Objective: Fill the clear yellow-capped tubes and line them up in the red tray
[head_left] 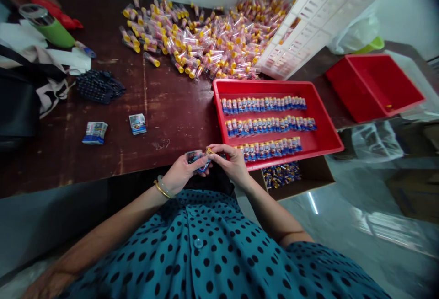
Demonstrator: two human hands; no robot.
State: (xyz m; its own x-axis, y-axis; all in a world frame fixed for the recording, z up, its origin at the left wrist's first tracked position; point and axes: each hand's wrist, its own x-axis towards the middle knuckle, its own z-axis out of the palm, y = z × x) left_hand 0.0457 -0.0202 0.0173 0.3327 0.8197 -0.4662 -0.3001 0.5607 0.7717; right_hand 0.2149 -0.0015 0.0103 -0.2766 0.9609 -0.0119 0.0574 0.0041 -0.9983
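My left hand (pixel 180 173), with two bangles at the wrist, is closed on a small stack of printed labels (pixel 194 156) at the table's front edge. My right hand (pixel 233 161) pinches a small tube by its yellow cap (pixel 209 151), right against the labels. Fingers hide most of this tube. Just right of my hands, a red tray (pixel 324 127) holds three rows of labelled tubes (pixel 270 125) with yellow caps. Two more label stacks, one larger (pixel 95 133) and one smaller (pixel 137 124), lie on the table to the left.
A big heap of clear, yellow-capped tubes (pixel 206 38) covers the back of the table (pixel 171 107), beside a tilted white plastic crate (pixel 298 29). A red bin (pixel 373 84) stands right. Below the tray is a cardboard box (pixel 318 178) of labelled tubes. Left: green bottle (pixel 56 31), dark cloth (pixel 99 86), black bag (pixel 17 102).
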